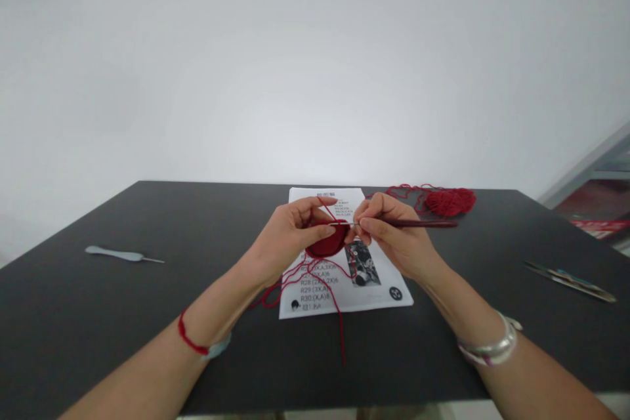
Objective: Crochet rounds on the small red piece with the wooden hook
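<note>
One dark red crocheted disc (325, 247) sits in the left hand (285, 236), its curled fingers pinched together on the disc's rim above a printed pattern sheet (384, 295). The right hand (394, 239) has its fingers clamped on one crochet hook (418, 224) at the disc. One red yarn ball (449, 202) lies just past the sheet, near the far edge of the black table (98, 321). Two tools lie well apart toward the table's sides: a grey-handled awl (121, 253) on the left, a slim metal tool (571, 282) on the right.
</note>
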Motion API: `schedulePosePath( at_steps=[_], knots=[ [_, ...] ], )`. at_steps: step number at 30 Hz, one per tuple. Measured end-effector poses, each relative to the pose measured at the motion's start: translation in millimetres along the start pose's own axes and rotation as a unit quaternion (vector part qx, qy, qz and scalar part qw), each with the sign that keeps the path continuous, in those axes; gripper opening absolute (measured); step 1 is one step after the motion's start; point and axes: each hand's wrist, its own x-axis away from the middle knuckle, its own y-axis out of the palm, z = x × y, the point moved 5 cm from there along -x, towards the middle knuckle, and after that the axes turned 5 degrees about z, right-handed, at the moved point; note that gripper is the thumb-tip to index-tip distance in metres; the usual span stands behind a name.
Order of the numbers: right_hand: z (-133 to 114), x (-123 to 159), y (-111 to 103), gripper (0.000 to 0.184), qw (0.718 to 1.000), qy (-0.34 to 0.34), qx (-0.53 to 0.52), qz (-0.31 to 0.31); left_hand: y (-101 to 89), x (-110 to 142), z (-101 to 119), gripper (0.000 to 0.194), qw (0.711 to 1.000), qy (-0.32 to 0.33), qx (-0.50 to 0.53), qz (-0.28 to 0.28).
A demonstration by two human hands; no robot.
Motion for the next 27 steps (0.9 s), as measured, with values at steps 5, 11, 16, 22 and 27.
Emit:
schedulePosePath(
  at_steps=[5,11,16,22,27],
  knots=[
    [-4.8,1.9,-2.6,0.014,0.991,-0.057,0.117,0.006,-1.5,-2.4,1.5,0.033,0.999,0.027,-0.015,0.012],
    [-12.4,7.6,1.5,0.013,0.964,-0.106,0.242,0.031,1.0,-1.6,4.6,0.033,0.998,0.047,-0.027,0.035],
    [-20.1,12.3,11.1,0.017,0.907,-0.198,0.372,0.011,2.7,1.1,6.8,0.029,0.989,0.074,-0.092,0.087],
    [-16.5,24.1,26.2,0.018,0.803,-0.360,0.473,-0.046,6.7,2.3,6.5,0.026,0.979,0.079,-0.122,0.142],
    [-10.5,24.5,29.2,0.018,0.717,-0.420,0.546,-0.110,13.4,1.7,-2.9,0.048,0.998,-0.030,0.003,0.060]
  ],
)
